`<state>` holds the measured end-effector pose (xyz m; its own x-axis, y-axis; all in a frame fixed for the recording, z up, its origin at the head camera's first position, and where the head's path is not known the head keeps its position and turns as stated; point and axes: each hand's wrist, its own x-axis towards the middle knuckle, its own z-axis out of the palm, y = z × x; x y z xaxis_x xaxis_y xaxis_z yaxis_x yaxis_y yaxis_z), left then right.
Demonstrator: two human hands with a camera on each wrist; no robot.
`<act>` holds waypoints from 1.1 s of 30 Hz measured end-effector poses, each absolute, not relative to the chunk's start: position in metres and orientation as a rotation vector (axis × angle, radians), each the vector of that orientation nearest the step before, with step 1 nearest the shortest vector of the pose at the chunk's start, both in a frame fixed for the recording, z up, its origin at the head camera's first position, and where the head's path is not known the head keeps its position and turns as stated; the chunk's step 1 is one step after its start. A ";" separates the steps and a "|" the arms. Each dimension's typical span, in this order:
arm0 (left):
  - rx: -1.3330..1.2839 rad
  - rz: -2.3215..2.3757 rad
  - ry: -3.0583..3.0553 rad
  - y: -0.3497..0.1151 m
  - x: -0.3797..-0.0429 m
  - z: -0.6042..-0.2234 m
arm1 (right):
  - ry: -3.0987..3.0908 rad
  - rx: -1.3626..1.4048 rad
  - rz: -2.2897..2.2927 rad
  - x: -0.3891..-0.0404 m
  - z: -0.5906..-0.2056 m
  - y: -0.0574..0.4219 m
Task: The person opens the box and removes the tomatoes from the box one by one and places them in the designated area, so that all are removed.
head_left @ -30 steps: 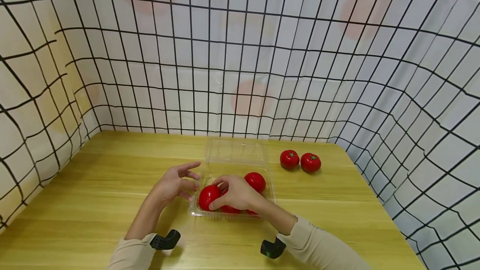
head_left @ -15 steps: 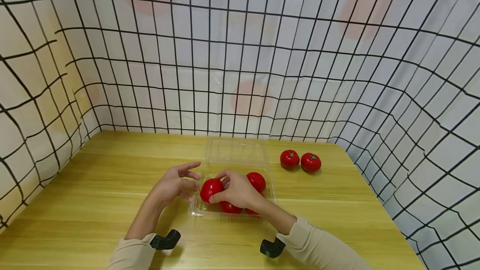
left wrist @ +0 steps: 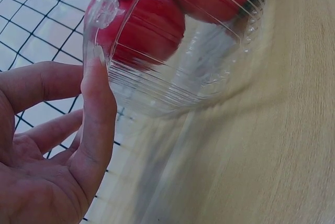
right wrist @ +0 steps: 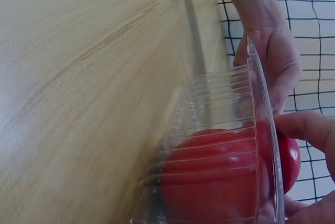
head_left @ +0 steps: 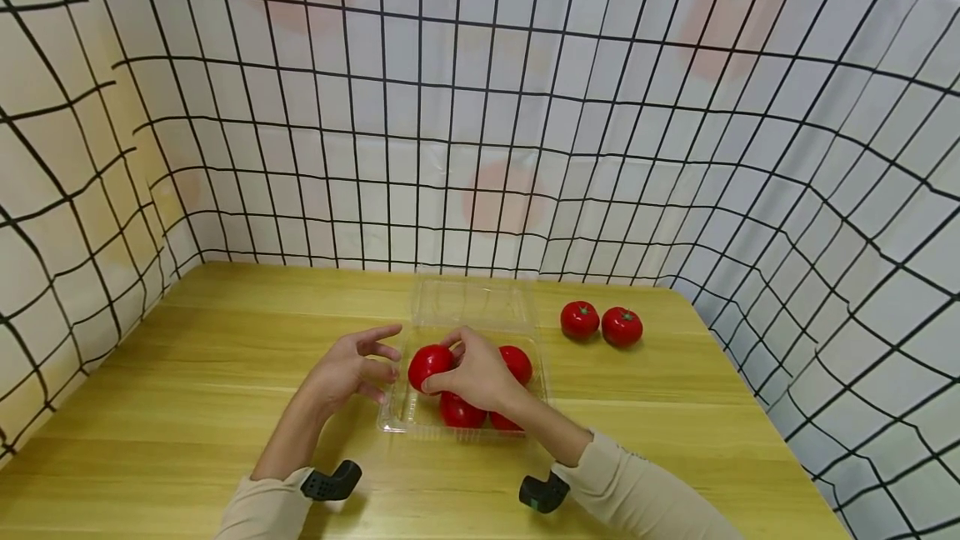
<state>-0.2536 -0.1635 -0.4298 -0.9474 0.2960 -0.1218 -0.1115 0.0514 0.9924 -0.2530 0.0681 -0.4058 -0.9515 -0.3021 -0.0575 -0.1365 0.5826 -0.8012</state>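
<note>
In the head view my right hand [head_left: 480,373] grips a red tomato [head_left: 430,368] between thumb and fingers, over the left half of a clear plastic clamshell box [head_left: 396,421]. Below it in the box lies another tomato [head_left: 462,412]. Two more lie to the right, a front tomato [head_left: 504,422] and a back tomato [head_left: 515,363], both partly hidden by the right hand. My left hand [head_left: 351,369] stays at the box's left side with loosely spread fingers. In the left wrist view its thumb [left wrist: 97,98] is right at the box rim.
The box's clear lid [head_left: 474,304] lies folded back behind it. Two tomatoes with green stems, a left one [head_left: 580,320] and a right one [head_left: 622,327], sit on the wooden table [head_left: 225,357] at the back right. A white sheet with a black grid [head_left: 420,107] surrounds the table.
My right hand has lifted the tomato from the box's front left corner and moved it back and slightly right, uncovering more of the tomato below. The left hand has stayed in place.
</note>
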 end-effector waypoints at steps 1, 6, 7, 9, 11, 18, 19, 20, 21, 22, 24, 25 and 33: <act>0.188 1.971 2.041 -0.163 -0.254 -0.430 | 2.627 -0.370 -1.303 -0.253 -0.406 0.068; 0.191 1.972 2.039 -0.163 -0.254 -0.430 | 2.633 -0.344 -1.309 -0.253 -0.404 0.067; 0.190 1.973 2.038 -0.163 -0.254 -0.431 | 2.632 -0.336 -1.312 -0.253 -0.404 0.067; 0.188 1.974 2.038 -0.163 -0.254 -0.431 | 2.627 -0.320 -1.323 -0.253 -0.403 0.066; 0.186 1.972 2.040 -0.163 -0.254 -0.432 | 2.624 -0.326 -1.332 -0.253 -0.403 0.065; 0.182 1.972 2.040 -0.163 -0.254 -0.431 | 2.586 -0.345 -1.372 -0.252 -0.404 0.065; 0.182 1.972 2.040 -0.163 -0.254 -0.431 | 2.585 -0.344 -1.374 -0.252 -0.403 0.065; 0.181 1.973 2.041 -0.163 -0.254 -0.431 | 2.585 -0.344 -1.376 -0.252 -0.403 0.065; 0.180 1.972 2.042 -0.163 -0.254 -0.431 | 2.587 -0.343 -1.379 -0.251 -0.402 0.065; 0.180 1.972 2.043 -0.163 -0.254 -0.431 | 2.591 -0.339 -1.386 -0.251 -0.401 0.065; 0.180 1.972 2.047 -0.163 -0.254 -0.431 | 2.603 -0.332 -1.407 -0.251 -0.400 0.066; 0.180 1.972 2.048 -0.163 -0.254 -0.431 | 2.608 -0.329 -1.422 -0.251 -0.399 0.067; 0.166 1.980 2.047 -0.163 -0.253 -0.430 | 2.657 -0.313 -1.552 -0.250 -0.393 0.072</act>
<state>-0.2533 -0.1628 -0.4303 -0.9521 0.2789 -0.1251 -0.1158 0.0498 0.9920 -0.2497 0.0723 -0.3932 -0.9783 -0.1983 0.0597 -0.1494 0.4761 -0.8666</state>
